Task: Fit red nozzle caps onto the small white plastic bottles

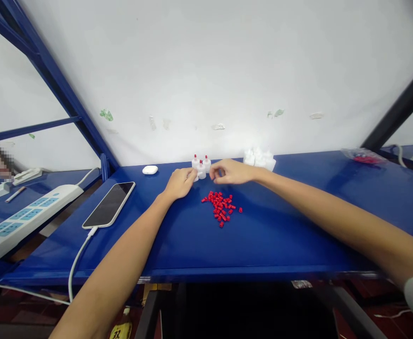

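Small white bottles with red caps stand in a tight group at the back middle of the blue table; the front one [202,172] is nearest me. At their left side my left hand [180,183] has its fingers closed on a white bottle [196,178], mostly hidden by the fingertips. My right hand [233,171] is just right of the group, its fingers curled in a pinch. Whatever they hold, if anything, is too small to make out. Loose red caps [220,205] lie scattered on the table in front of both hands.
A white heap of small plastic pieces [259,158] sits behind my right wrist. On the left are a phone [109,205] on a charging cable, a white earbud case [150,170] and a power strip [30,216]. A plastic bag [365,157] with red contents lies far right.
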`<act>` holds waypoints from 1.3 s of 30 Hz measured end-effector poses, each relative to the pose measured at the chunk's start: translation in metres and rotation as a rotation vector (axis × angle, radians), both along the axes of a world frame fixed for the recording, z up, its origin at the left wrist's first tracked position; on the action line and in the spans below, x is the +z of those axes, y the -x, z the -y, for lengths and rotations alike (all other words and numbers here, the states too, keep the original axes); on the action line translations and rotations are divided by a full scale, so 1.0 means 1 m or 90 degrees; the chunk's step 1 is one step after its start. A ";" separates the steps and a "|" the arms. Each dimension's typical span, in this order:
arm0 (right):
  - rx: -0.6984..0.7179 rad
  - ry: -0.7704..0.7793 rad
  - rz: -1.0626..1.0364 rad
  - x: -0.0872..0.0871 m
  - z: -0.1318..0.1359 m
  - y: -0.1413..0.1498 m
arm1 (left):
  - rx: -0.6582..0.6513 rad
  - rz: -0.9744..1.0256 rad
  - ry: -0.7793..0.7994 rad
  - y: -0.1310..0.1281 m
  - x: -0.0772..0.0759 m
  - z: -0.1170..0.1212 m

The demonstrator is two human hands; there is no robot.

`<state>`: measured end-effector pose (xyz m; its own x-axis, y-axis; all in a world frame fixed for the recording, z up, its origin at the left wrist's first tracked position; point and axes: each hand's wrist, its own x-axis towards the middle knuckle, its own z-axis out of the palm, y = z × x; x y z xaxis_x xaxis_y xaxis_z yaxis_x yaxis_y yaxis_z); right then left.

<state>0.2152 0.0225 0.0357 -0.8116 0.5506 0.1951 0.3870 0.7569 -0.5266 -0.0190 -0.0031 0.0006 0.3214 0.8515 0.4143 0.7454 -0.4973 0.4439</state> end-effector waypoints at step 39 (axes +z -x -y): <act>-0.055 -0.008 -0.174 -0.011 0.009 0.014 | 0.016 -0.202 -0.036 -0.014 0.005 0.010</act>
